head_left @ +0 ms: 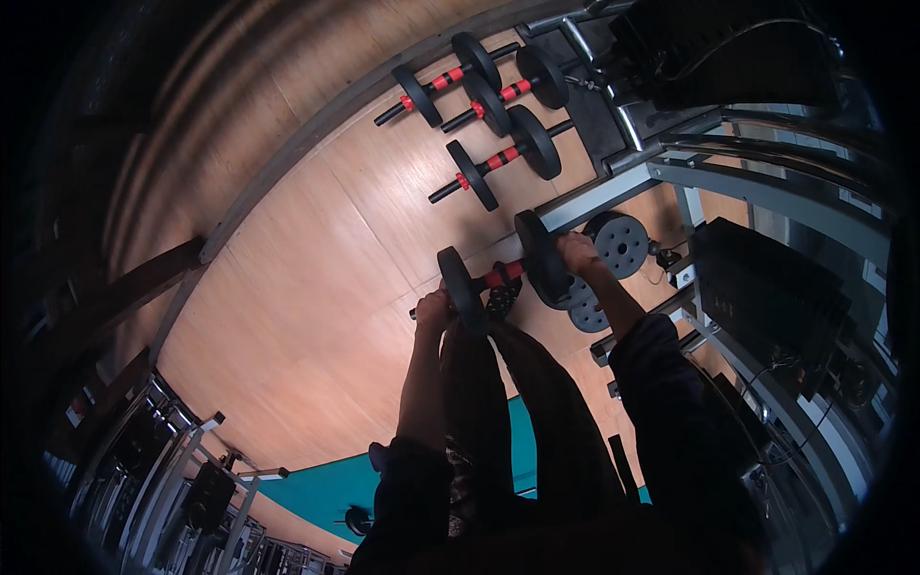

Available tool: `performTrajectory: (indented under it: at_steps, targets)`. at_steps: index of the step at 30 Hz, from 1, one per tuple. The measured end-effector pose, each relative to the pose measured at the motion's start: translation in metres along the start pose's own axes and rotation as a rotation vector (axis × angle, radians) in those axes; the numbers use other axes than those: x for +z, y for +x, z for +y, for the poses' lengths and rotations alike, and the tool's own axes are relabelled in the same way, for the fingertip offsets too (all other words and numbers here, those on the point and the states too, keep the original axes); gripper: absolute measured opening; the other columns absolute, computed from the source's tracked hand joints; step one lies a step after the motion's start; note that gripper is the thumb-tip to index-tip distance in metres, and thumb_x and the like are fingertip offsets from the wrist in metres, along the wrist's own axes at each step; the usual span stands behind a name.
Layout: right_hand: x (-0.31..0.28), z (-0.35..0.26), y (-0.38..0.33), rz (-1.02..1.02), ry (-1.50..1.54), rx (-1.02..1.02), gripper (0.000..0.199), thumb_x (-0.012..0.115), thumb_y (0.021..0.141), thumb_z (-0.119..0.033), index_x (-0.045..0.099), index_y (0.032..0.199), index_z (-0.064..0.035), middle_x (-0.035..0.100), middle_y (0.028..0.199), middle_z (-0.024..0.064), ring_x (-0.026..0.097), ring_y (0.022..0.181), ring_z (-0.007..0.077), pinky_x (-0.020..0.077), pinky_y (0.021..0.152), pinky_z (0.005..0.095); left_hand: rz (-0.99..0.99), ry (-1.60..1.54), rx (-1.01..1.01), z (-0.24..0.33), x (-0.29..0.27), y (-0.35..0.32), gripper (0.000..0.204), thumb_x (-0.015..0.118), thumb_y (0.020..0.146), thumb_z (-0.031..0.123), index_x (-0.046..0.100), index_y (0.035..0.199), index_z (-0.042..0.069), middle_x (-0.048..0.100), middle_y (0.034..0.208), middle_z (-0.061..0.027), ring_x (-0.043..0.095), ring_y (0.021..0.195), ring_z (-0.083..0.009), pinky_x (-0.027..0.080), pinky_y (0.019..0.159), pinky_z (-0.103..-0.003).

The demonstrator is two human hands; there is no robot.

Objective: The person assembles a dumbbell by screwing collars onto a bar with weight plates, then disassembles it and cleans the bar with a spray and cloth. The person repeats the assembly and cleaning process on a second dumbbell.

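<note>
Holding the dumbbell (pixel 506 274) at the centre seems the present step; the left hand (pixel 434 310) clamps its 8 o'clock end, the right hand (pixel 578 252) its 2 o'clock end. The next move probably calls for even, level support.

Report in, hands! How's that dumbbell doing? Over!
Left hand, right hand at opposite ends of dumbbell. Weight plates close by right hand. Three more dumbbells on floor ahead. Over.

Your wood-look floor (pixel 307 268) carries three red-handled, plate-loaded dumbbells (pixel 491 107). Nearer you, a teal mat (pixel 311 487) lies on it.
</note>
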State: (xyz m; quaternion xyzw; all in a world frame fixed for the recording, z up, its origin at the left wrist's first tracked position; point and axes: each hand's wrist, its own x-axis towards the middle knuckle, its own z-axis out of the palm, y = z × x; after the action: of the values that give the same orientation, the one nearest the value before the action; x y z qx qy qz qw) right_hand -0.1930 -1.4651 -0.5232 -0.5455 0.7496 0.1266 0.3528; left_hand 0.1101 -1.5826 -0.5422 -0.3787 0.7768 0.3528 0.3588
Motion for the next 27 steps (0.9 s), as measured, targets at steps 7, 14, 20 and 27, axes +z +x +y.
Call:
performTrajectory:
  at_steps: [7, 14, 20, 27]
  targets:
    - [0.035, 0.017, 0.087, -0.150, -0.025, 0.017, 0.015, 0.055, 0.075, -0.017, 0.065, 0.084, -0.0094, 0.064, 0.087, 0.0130, 0.062, 0.087, 0.0282, 0.0496, 0.074, 0.0380, 0.052, -0.135, 0.043, -0.022, 0.016, 0.081, 0.044, 0.070, 0.068, 0.022, 0.046, 0.102, 0.009, 0.064, 0.079, -0.0064, 0.062, 0.080, -0.0258, 0.050, 0.072, -0.039]
    - [0.038, 0.020, 0.140, -0.134, -0.106, 0.030, 0.019, 0.050, 0.081, -0.017, 0.063, 0.092, -0.0102, 0.064, 0.092, 0.0125, 0.061, 0.092, 0.0268, 0.0485, 0.079, 0.0362, 0.082, -0.283, -0.022, -0.036, 0.020, 0.130, 0.028, 0.069, 0.068, 0.017, 0.061, 0.094, 0.010, 0.065, 0.084, -0.0123, 0.064, 0.080, -0.0273, 0.051, 0.070, -0.038]
    - [0.050, 0.025, 0.158, -0.040, -0.114, 0.007, 0.020, 0.048, 0.082, -0.017, 0.061, 0.097, -0.0122, 0.064, 0.095, 0.0117, 0.062, 0.091, 0.0251, 0.0492, 0.077, 0.0348, 0.132, -0.269, 0.055, -0.050, 0.032, 0.163, 0.028, 0.068, 0.069, 0.015, 0.061, 0.096, 0.013, 0.065, 0.087, -0.0108, 0.063, 0.081, -0.0270, 0.050, 0.071, -0.037]
    - [0.057, 0.028, 0.163, -0.131, -0.081, 0.016, 0.036, 0.052, 0.080, -0.013, 0.050, 0.116, -0.0160, 0.058, 0.109, 0.0078, 0.053, 0.107, 0.0238, 0.0378, 0.095, 0.0339, 0.192, -0.226, 0.118, -0.049, 0.041, 0.168, 0.029, 0.067, 0.068, 0.012, 0.060, 0.096, 0.010, 0.062, 0.094, -0.0148, 0.061, 0.086, -0.0315, 0.049, 0.074, -0.038]
